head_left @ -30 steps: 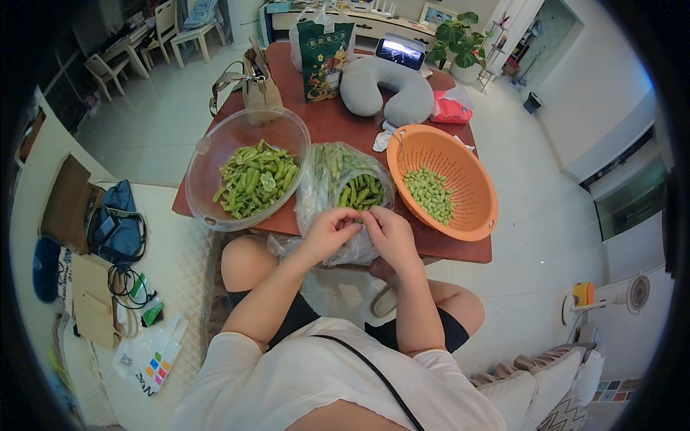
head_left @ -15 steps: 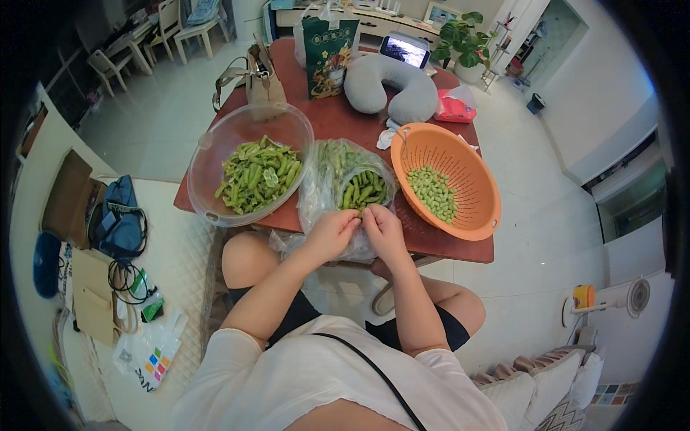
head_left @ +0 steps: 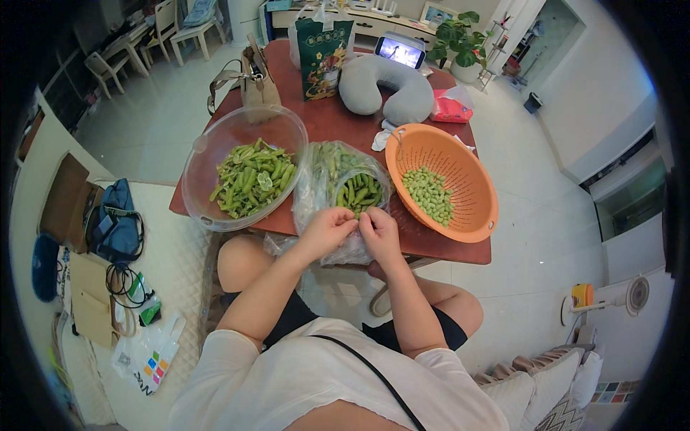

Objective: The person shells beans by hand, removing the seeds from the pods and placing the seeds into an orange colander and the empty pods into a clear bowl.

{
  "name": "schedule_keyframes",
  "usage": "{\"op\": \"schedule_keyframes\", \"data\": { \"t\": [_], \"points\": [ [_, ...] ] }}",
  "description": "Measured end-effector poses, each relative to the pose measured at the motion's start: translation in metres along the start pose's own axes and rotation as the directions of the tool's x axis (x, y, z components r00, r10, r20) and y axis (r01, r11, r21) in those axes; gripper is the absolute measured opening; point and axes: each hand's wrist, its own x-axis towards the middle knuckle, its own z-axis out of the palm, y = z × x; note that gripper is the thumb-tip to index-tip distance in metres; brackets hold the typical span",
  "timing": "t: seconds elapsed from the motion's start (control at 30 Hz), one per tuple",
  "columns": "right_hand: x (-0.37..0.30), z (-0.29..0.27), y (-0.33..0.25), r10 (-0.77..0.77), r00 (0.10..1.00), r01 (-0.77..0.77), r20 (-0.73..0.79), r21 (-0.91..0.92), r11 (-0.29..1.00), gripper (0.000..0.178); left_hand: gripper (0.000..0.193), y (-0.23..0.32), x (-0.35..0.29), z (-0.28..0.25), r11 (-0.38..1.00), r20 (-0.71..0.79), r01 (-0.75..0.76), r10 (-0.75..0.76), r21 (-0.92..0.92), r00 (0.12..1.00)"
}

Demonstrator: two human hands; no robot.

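Observation:
My left hand (head_left: 328, 230) and my right hand (head_left: 379, 231) meet at the table's near edge, both with fingers pinched on a small green edamame pod (head_left: 357, 215), mostly hidden by the fingertips. Just beyond them lies an open clear plastic bag (head_left: 307, 188) of whole edamame pods (head_left: 361, 192). To its left, a clear plastic bowl (head_left: 192, 165) holds a heap of split green pods (head_left: 251, 176). On the right a tilted orange colander (head_left: 471, 169) contains shelled green beans (head_left: 428, 194).
Farther back on the red-brown table (head_left: 460, 251) are a beige handbag (head_left: 260, 90), a green bag (head_left: 323, 57), a grey neck pillow (head_left: 359, 90), a lit phone (head_left: 400, 52) and a pink tissue pack (head_left: 451, 109). A cushioned seat (head_left: 183, 266) with bags stands at left.
The whole view has shifted slightly, so the table appears a little farther left. My hands stay together over the bag's near edge, fingers slightly shifted; the phone's picture differs.

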Motion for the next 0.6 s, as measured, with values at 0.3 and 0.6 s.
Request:
{"op": "schedule_keyframes", "data": {
  "t": [0.3,0.6],
  "points": [
    [-0.003,0.000,-0.006,-0.151,0.988,0.153,-0.026,0.082,0.985,0.015,0.014,0.015,0.001,-0.010,0.934,0.061,0.040,-0.019,-0.356,0.998],
    [0.037,0.002,-0.051,-0.487,0.873,0.487,0.040,-0.134,0.863,0.017,0.020,0.011,0.003,-0.016,0.869,0.092,0.064,-0.021,-0.490,0.996]
  ]
}}
